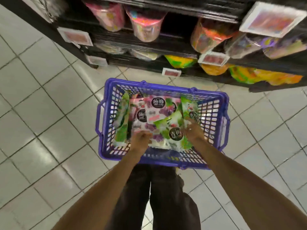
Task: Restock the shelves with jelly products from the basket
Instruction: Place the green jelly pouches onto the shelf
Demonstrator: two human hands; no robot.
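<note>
Your basket [166,161] sits on the tiled floor [41,113] directly below you, its far rim just short of the bottom shelf [149,63]. That placement makes sense: you can bend, lift and stock without taking a step. The jelly packets [156,107] are still in the basket, piled loosely and overlapping. Purple grape ones lie toward the middle, and green ones stand against the left wall and lean by the right wall.

Both of your arms reach straight down and forward, nearly parallel, with the wrists past the basket's near wall. Your left hand [141,138] is at the near edge of the pile, knuckles up and fingers turned down out of sight over a purple packet. I cannot tell whether it grips the packet or only rests on it. Your right hand [193,131] lies toward the right wall with its fingers stretched forward across a green packet [172,130]. The blur hides whether the thumb pinches it, so I cannot tell that grasp either.

Working with both hands suits slippery, floppy pouches, I would judge (one hand can steady the heap while the other picks). The shelves ahead already carry tubs and bright bags behind white price tags [172,73], with a dark gap on an upper tier.
</note>
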